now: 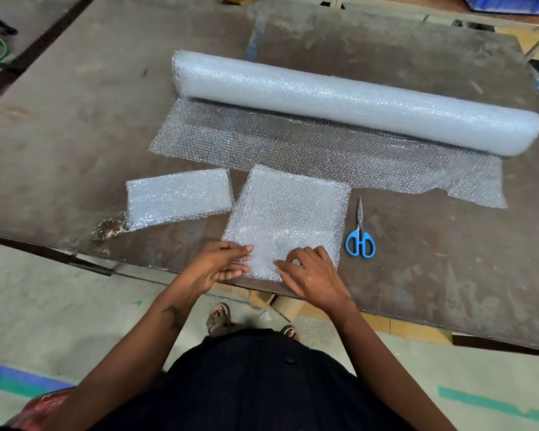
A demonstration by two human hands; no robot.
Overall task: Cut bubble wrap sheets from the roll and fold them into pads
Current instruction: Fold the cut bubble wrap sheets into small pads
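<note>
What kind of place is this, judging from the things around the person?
Probably a packing workshop or warehouse: a worn work table, a big bubble wrap roll with scissors beside a cut sheet, and a concrete floor with painted lines.
</note>
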